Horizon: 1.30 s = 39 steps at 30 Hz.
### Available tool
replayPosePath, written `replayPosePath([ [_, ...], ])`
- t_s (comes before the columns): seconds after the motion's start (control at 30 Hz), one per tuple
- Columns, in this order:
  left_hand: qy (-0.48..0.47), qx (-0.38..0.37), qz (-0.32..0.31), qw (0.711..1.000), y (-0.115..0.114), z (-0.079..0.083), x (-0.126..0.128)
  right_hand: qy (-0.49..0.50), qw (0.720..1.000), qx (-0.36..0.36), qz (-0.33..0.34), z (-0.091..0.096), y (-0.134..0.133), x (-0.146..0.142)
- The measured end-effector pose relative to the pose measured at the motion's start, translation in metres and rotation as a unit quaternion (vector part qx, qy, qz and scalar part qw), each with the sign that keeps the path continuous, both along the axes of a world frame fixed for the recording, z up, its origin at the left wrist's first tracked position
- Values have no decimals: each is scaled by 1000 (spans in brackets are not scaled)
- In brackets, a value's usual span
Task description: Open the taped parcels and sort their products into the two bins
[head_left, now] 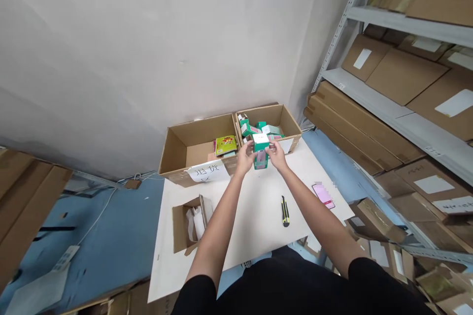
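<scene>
My left hand and my right hand both grip a small green and white product box, holding it upright above the far edge of the white table. Fingers of both hands are wrapped round its sides. Just behind it stands an open cardboard box with several similar green boxes inside. Left of that sits a larger open cardboard box holding a yellow-green packet and bearing a handwritten paper label.
On the table lie a black and yellow utility knife, a pink phone and a small open carton with white packing. Metal shelving with flat cardboard boxes fills the right side. Cardboard stacks stand at the left.
</scene>
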State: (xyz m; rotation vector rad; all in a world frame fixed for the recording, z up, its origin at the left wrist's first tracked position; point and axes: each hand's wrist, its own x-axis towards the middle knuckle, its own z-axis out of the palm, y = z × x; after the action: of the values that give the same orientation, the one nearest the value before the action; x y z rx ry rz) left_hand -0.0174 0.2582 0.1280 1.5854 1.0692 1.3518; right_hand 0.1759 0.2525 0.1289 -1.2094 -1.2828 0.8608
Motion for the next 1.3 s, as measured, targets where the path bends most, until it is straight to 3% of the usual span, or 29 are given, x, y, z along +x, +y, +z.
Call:
replayPosePath([
  [0.1,-7,44,8,999,67,52,20,14,999,48,16,52,66,15],
  [0.2,-9,74,37,997,108,89,27,26,998,48,35,85,113,21],
  [0.27,-3,77,75,994,115,101,23,16,1000,20,12,90,126,23],
  [0.37,10,55,113,992,96,101,6,6,1000,-6,-26,77,119,19],
  [0.5,37,0,149,988,46,85,-28,9,1000,-5,-1,48,75,-11],
  [0.67,30,-38,164,985,-27,51,-88,-19,998,-23,53,15,5,-92],
  [0.87,85,-112,216,966,-156,-21,-205,-56,982,-41,174,-34,-97,-223],
  [0.93,158,-146,221,951,-206,-47,-245,-77,971,-55,218,-53,-136,-264],
  [1.0,262,-184,186,929,-254,-71,-277,-122,953,-69,268,-73,-175,-295],
  [1.07,364,-226,122,895,-296,-92,-297,-200,924,-85,314,-93,-212,-312],
  [1.17,450,-267,30,852,-345,-118,-306,-357,855,-114,359,-120,-259,-309],
  [1.23,465,-259,5,847,-365,-131,-302,-446,805,-129,368,-135,-285,-295],
  [1.3,470,-236,19,851,-376,-139,-293,-493,788,-125,346,-147,-305,-281],
])
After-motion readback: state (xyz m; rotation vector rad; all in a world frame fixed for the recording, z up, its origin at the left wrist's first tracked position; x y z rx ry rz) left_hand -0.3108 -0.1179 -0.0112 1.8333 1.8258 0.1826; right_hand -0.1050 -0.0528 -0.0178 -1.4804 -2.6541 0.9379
